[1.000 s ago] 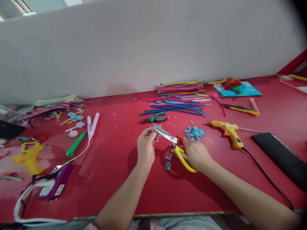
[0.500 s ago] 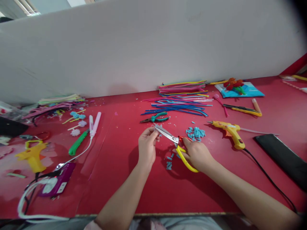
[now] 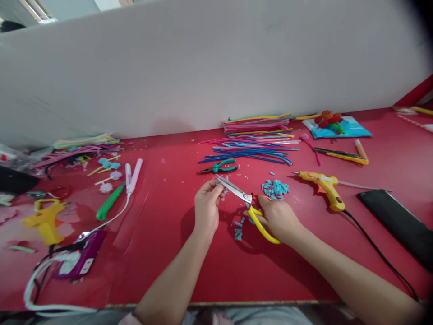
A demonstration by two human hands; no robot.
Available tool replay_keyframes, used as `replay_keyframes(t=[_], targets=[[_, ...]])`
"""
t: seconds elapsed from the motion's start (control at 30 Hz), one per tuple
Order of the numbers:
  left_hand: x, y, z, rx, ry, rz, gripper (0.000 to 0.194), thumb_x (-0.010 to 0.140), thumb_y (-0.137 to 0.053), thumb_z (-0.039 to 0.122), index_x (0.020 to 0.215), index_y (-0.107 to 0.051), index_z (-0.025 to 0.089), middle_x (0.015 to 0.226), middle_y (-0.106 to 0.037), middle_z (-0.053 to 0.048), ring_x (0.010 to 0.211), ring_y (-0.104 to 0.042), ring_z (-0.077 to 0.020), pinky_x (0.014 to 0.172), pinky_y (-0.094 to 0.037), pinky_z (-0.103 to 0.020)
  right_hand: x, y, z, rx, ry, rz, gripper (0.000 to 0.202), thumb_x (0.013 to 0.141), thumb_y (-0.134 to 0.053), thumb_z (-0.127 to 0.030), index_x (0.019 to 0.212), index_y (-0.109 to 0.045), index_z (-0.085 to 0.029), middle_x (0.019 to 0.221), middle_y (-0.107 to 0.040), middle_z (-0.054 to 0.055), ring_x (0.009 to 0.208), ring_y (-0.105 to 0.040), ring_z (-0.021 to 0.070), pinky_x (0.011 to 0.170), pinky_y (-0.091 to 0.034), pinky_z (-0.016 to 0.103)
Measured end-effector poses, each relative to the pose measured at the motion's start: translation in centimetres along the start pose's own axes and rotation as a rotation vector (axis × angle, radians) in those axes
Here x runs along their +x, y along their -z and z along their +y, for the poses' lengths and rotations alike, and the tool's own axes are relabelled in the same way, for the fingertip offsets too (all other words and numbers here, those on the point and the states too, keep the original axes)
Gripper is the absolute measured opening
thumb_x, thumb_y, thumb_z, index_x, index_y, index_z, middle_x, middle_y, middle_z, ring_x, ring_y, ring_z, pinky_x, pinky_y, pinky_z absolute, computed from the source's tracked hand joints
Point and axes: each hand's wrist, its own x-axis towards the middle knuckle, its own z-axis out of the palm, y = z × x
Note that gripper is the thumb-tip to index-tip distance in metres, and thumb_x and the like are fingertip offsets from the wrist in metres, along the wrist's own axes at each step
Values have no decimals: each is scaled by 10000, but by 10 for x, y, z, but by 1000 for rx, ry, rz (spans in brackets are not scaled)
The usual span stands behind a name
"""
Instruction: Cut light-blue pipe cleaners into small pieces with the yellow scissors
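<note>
My right hand (image 3: 279, 219) grips a pair of scissors (image 3: 236, 189) by its yellow handle, the blades pointing up and left. At the blade tips, my left hand (image 3: 207, 205) is closed in a pinch; what sits between its fingertips is too small to make out. Short light-blue cut pieces (image 3: 238, 234) lie on the red table (image 3: 158, 253) below the scissors. A larger pile of blue pieces (image 3: 280, 188) rests just beyond my right hand. Green-handled pliers (image 3: 217, 168) lie past my left fingertips.
Blue and pink pipe cleaners (image 3: 252, 146) lie at the back by the white partition (image 3: 203, 67). On the right are a yellow glue gun (image 3: 326, 185) with its cord, a black phone-like slab (image 3: 395, 221) and a utility knife (image 3: 345, 155). Leftward sit another glue gun (image 3: 47, 221) and a purple power strip (image 3: 81, 259).
Both hands and the scissors stay almost in place. The whole view has shifted very slightly; nothing has visibly been taken hold of or let go.
</note>
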Motion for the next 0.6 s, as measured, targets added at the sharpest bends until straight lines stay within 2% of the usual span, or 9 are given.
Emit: replay_keyframes(t=[0.17, 0.3, 0.37, 0.47, 0.6], targets=[[0, -1, 0, 9, 3, 15, 60, 660, -586, 183, 695, -581, 135, 604, -523, 14, 513, -438, -50, 491, -336, -171, 1, 3, 3, 44, -44, -12, 342, 787, -327, -496, 716, -440, -181, 537, -540, 29, 438, -441, 118, 441, -157, 240], [-2, -3, -2, 120, 10, 21, 91, 648, -599, 204, 716, -573, 148, 577, -519, 23, 504, -438, -64, 490, -338, -184, 6, 8, -1, 344, -130, 15, 296, 736, -422, -467, 652, -439, -184, 501, -456, -20, 428, -359, 86, 434, -200, 215], [-6, -6, -3, 274, 6, -23, 100, 642, -605, 216, 719, -580, 157, 582, -526, 22, 511, -445, -75, 503, -349, -195, 9, 11, -5, 603, -175, 41, 276, 716, -454, -446, 640, -439, -181, 509, -430, -35, 445, -350, 76, 432, -236, 199], [-13, -12, -5, 524, -75, -156, 64, 646, -598, 214, 687, -593, 166, 631, -550, 4, 570, -475, -101, 560, -373, -217, 11, 14, -9, 973, -233, 68, 233, 696, -485, -410, 692, -461, -179, 487, -398, -58, 425, -349, 69, 411, -272, 191], [-21, -20, -7, 683, -184, -307, 22, 661, -564, 179, 652, -583, 176, 641, -546, -5, 595, -485, -118, 582, -381, -230, 10, 15, -8, 1230, -244, 63, 215, 662, -538, -365, 753, -489, -176, 447, -378, -85, 353, -325, 52, 361, -270, 188]])
